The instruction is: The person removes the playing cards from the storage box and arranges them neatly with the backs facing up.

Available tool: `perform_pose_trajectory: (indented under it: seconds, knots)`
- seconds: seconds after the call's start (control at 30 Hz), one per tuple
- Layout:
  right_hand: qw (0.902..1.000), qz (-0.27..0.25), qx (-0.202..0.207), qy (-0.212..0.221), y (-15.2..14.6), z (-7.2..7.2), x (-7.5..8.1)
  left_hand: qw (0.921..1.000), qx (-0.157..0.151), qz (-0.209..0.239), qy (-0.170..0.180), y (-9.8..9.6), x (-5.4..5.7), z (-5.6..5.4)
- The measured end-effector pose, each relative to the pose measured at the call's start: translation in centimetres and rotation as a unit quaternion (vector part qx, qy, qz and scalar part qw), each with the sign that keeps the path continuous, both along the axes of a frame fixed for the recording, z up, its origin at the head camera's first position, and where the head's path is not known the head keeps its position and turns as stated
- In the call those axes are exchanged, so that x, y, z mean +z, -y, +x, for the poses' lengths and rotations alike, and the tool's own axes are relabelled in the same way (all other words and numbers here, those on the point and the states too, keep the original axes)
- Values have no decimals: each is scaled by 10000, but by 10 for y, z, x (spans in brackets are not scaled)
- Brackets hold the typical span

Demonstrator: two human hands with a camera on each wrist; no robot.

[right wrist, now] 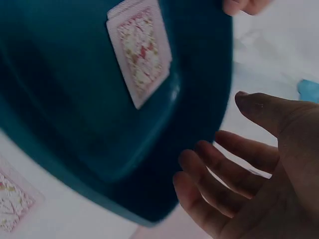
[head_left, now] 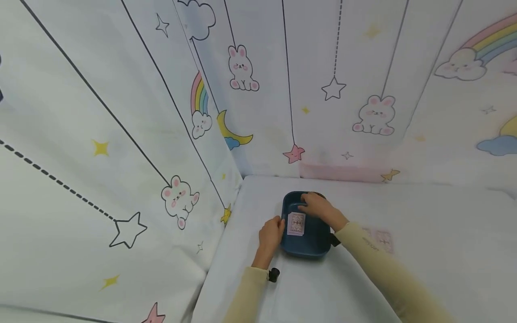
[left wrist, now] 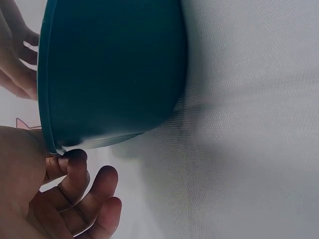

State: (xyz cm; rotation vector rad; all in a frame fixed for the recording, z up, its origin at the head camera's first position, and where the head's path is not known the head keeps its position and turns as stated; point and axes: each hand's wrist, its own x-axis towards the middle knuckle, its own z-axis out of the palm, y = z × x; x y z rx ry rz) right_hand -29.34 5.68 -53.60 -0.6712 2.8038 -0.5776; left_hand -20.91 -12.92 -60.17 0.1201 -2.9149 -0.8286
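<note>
A dark teal plastic basin (head_left: 305, 249) stands on the white surface, and a small stack of pink-patterned playing cards (head_left: 296, 223) lies in it, left of its middle. My left hand (head_left: 269, 235) pinches the basin's left rim; the left wrist view shows its other fingers (left wrist: 107, 181) loosely bent below that grip. Over the far end of the basin is my right hand (head_left: 321, 208). In the right wrist view its fingers (right wrist: 229, 172) are spread, its thumb stands apart, and nothing is between them. Whether those fingertips touch the rim I cannot tell.
More pink-patterned cards (head_left: 383, 241) lie on the white tabletop (head_left: 444, 251) right of the basin, partly behind the right sleeve (head_left: 379, 255). A white cloth wall (head_left: 266, 134) with printed bunnies and stars closes off the back and left.
</note>
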Motion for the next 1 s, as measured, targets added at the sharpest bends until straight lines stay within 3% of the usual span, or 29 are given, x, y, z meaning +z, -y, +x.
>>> perform_pose_trajectory:
  seconds: [0.1, 0.27, 0.43, 0.73, 1.0]
  knots:
    - [9993, 271, 64, 229, 6, -2, -12, 10000, -73, 5, 14, -3, -1, 1]
    - [9953, 741, 101, 608, 12, -3, -29, 9995, -149, -102, -269, -5, -2, 2]
    - [9901, 1196, 126, 725, 18, 2, -41, 9992, -200, -148, -308, -5, -2, 0]
    - [9924, 1096, 42, 561, 27, 11, -37, 9991, -226, -123, -338, 0, -1, 0]
    - [9942, 1073, 79, -44, 31, 5, -47, 9994, -167, -77, -308, 2, 0, 1]
